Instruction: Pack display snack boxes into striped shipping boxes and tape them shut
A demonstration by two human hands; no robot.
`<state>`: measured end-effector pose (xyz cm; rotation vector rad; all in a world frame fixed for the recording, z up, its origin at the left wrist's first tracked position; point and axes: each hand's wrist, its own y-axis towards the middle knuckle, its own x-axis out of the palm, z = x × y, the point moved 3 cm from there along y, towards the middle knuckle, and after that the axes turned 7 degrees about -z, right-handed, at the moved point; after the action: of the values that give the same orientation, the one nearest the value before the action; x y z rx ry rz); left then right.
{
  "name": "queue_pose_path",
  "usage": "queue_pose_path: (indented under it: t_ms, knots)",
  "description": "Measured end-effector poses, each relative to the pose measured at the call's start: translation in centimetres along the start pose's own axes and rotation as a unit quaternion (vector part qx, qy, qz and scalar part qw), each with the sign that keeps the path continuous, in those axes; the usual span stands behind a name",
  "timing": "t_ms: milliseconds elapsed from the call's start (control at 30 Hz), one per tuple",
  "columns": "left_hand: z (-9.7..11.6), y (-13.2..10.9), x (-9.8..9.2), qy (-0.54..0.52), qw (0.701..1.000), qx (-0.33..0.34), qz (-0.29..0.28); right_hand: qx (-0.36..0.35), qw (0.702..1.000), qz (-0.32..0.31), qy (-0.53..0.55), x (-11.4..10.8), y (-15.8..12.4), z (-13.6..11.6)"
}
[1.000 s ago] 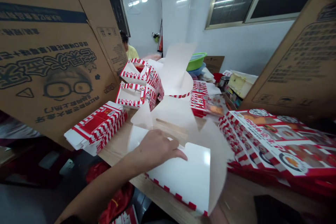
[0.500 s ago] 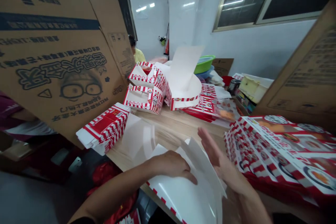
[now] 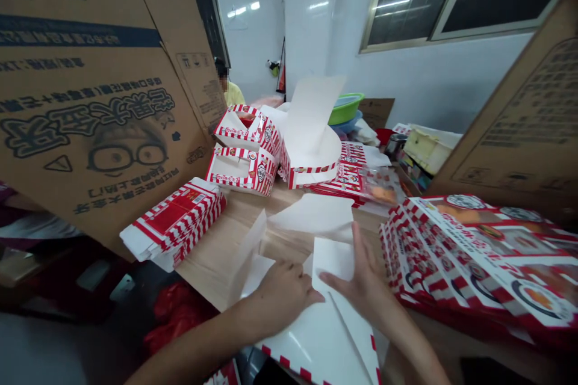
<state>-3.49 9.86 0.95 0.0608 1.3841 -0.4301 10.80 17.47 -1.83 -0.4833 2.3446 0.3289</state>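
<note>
Head view: my left hand (image 3: 282, 295) lies flat, fingers together, pressing down on the white inside of an unfolded carton (image 3: 316, 337) at the bench's (image 3: 217, 252) near edge. The carton's near end is cut off by the frame bottom. My right hand (image 3: 361, 283), fingers straight, lies against a raised side flap (image 3: 333, 258); the palm side is hidden, so I cannot tell if it pinches. A stack of flat printed cartons (image 3: 474, 252) sits at the right edge, partly cut off. Folded boxes (image 3: 244, 171) stand at the far edge.

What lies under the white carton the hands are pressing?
Wooden table shows around the carton, which the left hand and right hand press. Whatever lies directly beneath the sheet is covered.
</note>
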Motion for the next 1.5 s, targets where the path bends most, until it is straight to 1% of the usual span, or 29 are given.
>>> queue_pose_path:
  t_ms: [33,67,133,167,200,233,267,300,333,400,467,500,567,633,700,767,833,867,900,967,1033,1100,1167,1200,1267,1333,1367,1433,1500]
  knots:
    - [-0.3,-0.5,0.2,0.042,0.997,-0.011,0.069,0.007,1.0,0.01,-0.007,0.0,0.0,0.5]
    - [-0.7,-1.1,0.1,0.08,0.984,-0.028,0.158,0.016,1.0,0.019,-0.01,0.0,-0.1,0.8]
    - [-2.1,-2.5,-0.1,0.117,0.932,-0.081,0.333,0.033,0.999,0.029,-0.007,-0.3,-0.1,1.3]
    - [-3.0,-3.2,-0.3,0.107,0.907,-0.112,0.392,0.042,0.999,0.029,-0.004,-0.4,-0.1,1.4]
    - [-3.9,-3.6,-0.4,0.077,0.895,-0.137,0.417,0.053,0.998,0.028,-0.001,-0.6,0.0,1.5]
    - [-4.7,-3.7,-0.4,0.033,0.897,-0.15,0.414,0.065,0.997,0.027,0.0,-0.7,0.1,1.5]
    - [-5.3,-3.6,-0.3,-0.014,0.908,-0.147,0.391,0.08,0.996,0.028,0.0,-0.9,0.3,1.5]
    - [-5.5,-3.4,-0.2,-0.052,0.923,-0.126,0.36,0.093,0.995,0.03,-0.003,-0.9,0.4,1.6]
    - [-5.4,-3.2,0.0,-0.073,0.935,-0.092,0.334,0.102,0.994,0.034,-0.008,-1.0,0.6,1.7]
    - [-4.5,-2.7,0.3,-0.074,0.954,-0.021,0.29,0.1,0.994,0.046,-0.024,-1.0,0.9,1.9]
    - [-3.5,-2.4,0.6,-0.051,0.974,0.022,0.221,0.073,0.994,0.069,-0.031,-1.1,1.0,2.1]
    - [-3.2,-2.3,0.7,-0.043,0.983,0.023,0.178,0.049,0.995,0.08,-0.026,-1.2,1.0,2.1]
    - [-3.2,-2.1,0.5,-0.038,0.994,0.002,0.106,-0.014,0.995,0.099,0.001,-1.4,0.9,1.8]
    - [-3.7,-2.0,0.0,-0.058,0.995,-0.017,0.074,-0.082,0.991,0.101,0.035,-1.6,0.7,1.2]
    - [-4.7,-1.7,-0.5,-0.103,0.992,-0.017,0.075,-0.134,0.985,0.078,0.074,-1.9,0.4,0.5]
    - [-5.7,-1.4,-0.8,-0.155,0.983,-0.011,0.096,-0.159,0.98,0.021,0.118,-2.0,0.2,0.0]
    - [-6.4,-1.1,-0.8,-0.18,0.976,-0.014,0.124,-0.153,0.974,-0.046,0.158,-1.9,0.2,-0.3]
    - [-6.5,-0.9,-0.7,-0.178,0.975,-0.017,0.131,-0.142,0.974,-0.064,0.164,-1.8,0.3,-0.3]
    - [-6.5,-0.8,-0.6,-0.17,0.976,-0.02,0.133,-0.131,0.977,-0.07,0.156,-1.7,0.4,-0.3]
    - [-6.3,-0.7,-0.4,-0.159,0.98,-0.007,0.124,-0.116,0.986,-0.06,0.101,-1.6,0.7,-0.4]
    - [-6.2,-0.7,-0.4,-0.193,0.973,0.001,0.124,-0.102,0.993,-0.067,0.01,-1.3,1.1,-0.5]
    - [-6.5,-0.8,-0.5,-0.254,0.955,-0.024,0.149,-0.091,0.985,-0.124,-0.078,-0.8,1.3,-0.8]
    - [-6.8,-0.9,-0.4,-0.278,0.943,-0.066,0.168,-0.087,0.967,-0.188,-0.147,-0.3,1.4,-1.1]
    - [-6.8,-0.9,-0.3,-0.269,0.946,-0.082,0.163,-0.087,0.958,-0.21,-0.175,0.0,1.4,-1.3]
    - [-6.6,-0.8,0.0,-0.235,0.959,-0.1,0.124,-0.079,0.945,-0.227,-0.222,0.5,1.4,-1.6]
    - [-6.3,-0.7,0.2,-0.215,0.966,-0.112,0.086,-0.068,0.939,-0.223,-0.251,0.8,1.5,-1.9]
    - [-6.2,-0.8,0.3,-0.213,0.967,-0.114,0.077,-0.067,0.938,-0.224,-0.256,0.9,1.6,-2.1]
    - [-6.2,-0.8,0.2,-0.223,0.966,-0.108,0.079,-0.079,0.936,-0.236,-0.249,0.9,1.6,-2.4]
    - [-6.5,-1.0,0.2,-0.265,0.954,-0.101,0.095,-0.104,0.934,-0.256,-0.225,0.5,1.7,-2.5]
